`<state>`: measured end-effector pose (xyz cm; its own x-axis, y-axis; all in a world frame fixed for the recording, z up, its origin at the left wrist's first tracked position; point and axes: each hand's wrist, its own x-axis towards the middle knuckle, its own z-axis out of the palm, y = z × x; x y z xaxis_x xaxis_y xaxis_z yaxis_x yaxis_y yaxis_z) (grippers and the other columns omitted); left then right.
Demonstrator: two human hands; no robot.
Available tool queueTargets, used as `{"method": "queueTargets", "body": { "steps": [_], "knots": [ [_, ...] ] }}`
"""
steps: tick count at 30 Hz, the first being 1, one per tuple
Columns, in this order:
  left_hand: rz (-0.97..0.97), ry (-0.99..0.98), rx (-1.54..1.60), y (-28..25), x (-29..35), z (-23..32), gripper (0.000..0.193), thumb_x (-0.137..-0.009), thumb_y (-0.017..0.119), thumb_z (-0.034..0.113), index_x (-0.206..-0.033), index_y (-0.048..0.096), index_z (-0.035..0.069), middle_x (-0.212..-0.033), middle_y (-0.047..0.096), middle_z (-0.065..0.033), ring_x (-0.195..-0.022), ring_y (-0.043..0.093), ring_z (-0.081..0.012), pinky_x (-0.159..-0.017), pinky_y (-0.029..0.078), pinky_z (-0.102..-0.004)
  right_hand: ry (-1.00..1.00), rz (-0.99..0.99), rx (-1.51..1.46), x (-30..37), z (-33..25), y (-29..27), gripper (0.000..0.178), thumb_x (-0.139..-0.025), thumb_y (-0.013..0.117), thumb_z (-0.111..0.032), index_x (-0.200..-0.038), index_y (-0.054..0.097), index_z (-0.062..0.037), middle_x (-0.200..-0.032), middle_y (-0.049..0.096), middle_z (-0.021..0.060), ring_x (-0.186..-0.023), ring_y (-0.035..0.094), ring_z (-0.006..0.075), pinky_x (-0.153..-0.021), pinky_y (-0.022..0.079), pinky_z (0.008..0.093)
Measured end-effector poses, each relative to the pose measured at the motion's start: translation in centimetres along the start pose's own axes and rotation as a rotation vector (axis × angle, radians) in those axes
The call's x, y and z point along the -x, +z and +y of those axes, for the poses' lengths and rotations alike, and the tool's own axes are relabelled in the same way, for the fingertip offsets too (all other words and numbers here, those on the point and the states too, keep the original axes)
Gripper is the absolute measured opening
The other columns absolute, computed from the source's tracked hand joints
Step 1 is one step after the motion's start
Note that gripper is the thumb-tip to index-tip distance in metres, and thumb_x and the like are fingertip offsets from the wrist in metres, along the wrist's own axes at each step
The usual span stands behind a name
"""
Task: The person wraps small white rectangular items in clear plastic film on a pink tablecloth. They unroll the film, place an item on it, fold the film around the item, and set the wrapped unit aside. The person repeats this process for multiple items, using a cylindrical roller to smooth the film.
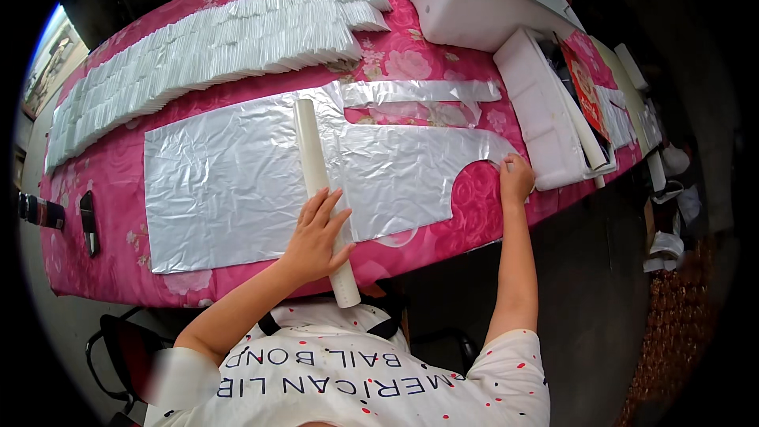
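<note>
A thin, shiny whitish plastic apron (221, 182) lies spread and slightly wrinkled across the table, with a curved cutout and narrow end at its right. Across its middle rests a long cream-white tube (313, 150), its near end sticking out past the table edge. My left hand (312, 241) lies on the tube's near part, fingers stretched out and spread. At the apron's right end, my right hand (516, 178) is closed, pinching the narrow plastic end. A long plastic strip (419, 92) extends rightward from the apron's far side.
Rows of folded white plastic packs (213, 47) line the far left of the pink floral tablecloth (407, 63). A white foam box (474, 12) and a foam tray (538, 119) stand at right. A phone (88, 224) and a dark bottle (43, 212) are at left.
</note>
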<state>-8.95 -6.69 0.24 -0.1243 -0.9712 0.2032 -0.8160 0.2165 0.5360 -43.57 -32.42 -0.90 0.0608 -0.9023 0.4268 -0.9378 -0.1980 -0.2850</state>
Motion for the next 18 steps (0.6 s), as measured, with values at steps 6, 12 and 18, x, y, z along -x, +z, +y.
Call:
{"method": "queueTargets", "body": {
  "steps": [6, 12, 18],
  "knots": [
    [0.066, 0.041, 0.119, -0.5, -0.5, 0.4, 0.053, -0.076, 0.063, 0.017, -0.124, 0.046, 0.003, -0.137, 0.036, -0.0167, -0.129, 0.031, -0.0343, -0.104, 0.029, -0.0434, -0.197, 0.052, -0.407, 3.5, -10.0, -2.8, 0.011, -0.07, 0.065, -0.005, -0.076, 0.055, -0.0048, -0.079, 0.062, 0.0093, -0.071, 0.06, 0.025, -0.063, 0.047, 0.0343],
    [-0.012, -0.616, 1.38, -2.1, -0.4, 0.7, 0.037, -0.086, 0.059, 0.011, -0.12, 0.048, 0.002, -0.114, 0.055, -0.0093, -0.095, 0.058, -0.0163, -0.082, 0.048, -0.0308, -0.35, -0.613, -0.981, 13.8, -24.5, -5.5, 0.018, -0.075, 0.065, -0.007, -0.091, 0.057, -0.003, -0.084, 0.062, 0.0102, -0.066, 0.061, 0.0232, -0.06, 0.048, 0.0317],
    [-0.027, -0.763, 1.189, -7.6, 5.2, -8.5, 0.016, -0.084, 0.063, 0.015, -0.093, 0.061, 0.001, -0.079, 0.064, -0.0067, -0.069, 0.061, -0.0122, -0.062, 0.05, -0.0246, -0.659, -0.596, -0.881, 17.8, -26.3, -7.4, 0.033, -0.074, 0.069, -0.019, -0.1, 0.057, -0.0027, -0.097, 0.058, 0.0098, -0.089, 0.056, 0.0296, -0.072, 0.046, 0.0402]
  ]
}}
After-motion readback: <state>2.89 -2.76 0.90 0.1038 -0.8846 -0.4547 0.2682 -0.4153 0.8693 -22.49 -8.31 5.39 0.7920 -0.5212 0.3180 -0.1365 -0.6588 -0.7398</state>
